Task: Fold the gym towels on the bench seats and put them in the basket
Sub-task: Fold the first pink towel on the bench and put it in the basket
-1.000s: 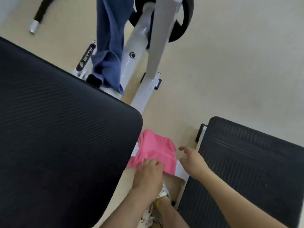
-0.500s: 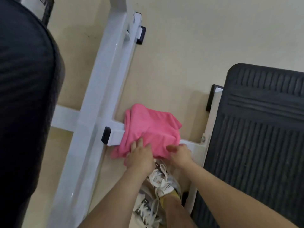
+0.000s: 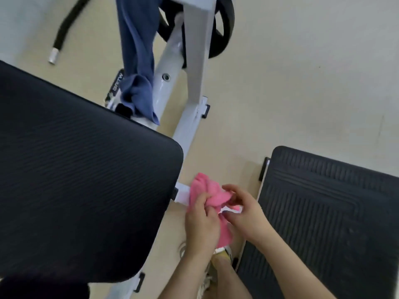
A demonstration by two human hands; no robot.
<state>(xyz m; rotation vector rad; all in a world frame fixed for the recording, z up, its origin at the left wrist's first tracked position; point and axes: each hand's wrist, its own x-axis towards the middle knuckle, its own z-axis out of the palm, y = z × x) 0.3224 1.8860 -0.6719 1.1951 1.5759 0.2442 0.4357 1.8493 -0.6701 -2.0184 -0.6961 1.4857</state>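
At six o'clock, between the black padded bench seat [image 3: 86, 180] and the black ribbed seat [image 3: 323, 212], the left hand [image 3: 201, 222] grips a bunched pink cloth towel [image 3: 208, 194], fingers curled into it. At the towel's three o'clock, the right hand [image 3: 246, 214] curls round its other end.

**Tight gap, open floor beyond**

Right of the black bench seat [image 3: 86, 180], a narrow gap runs to a second black pad [image 3: 334, 223]; the left hand [image 3: 201, 225], right hand [image 3: 245, 214] and gripped pink towel [image 3: 212, 195] fill it (a white crossbar [image 3: 182, 194] lies beneath). Past the seat's far edge stand the white frame [image 3: 195, 61], a hanging blue towel [image 3: 138, 50] and a weight plate [image 3: 225, 29]. Further right, bare floor [image 3: 313, 72] lies open.
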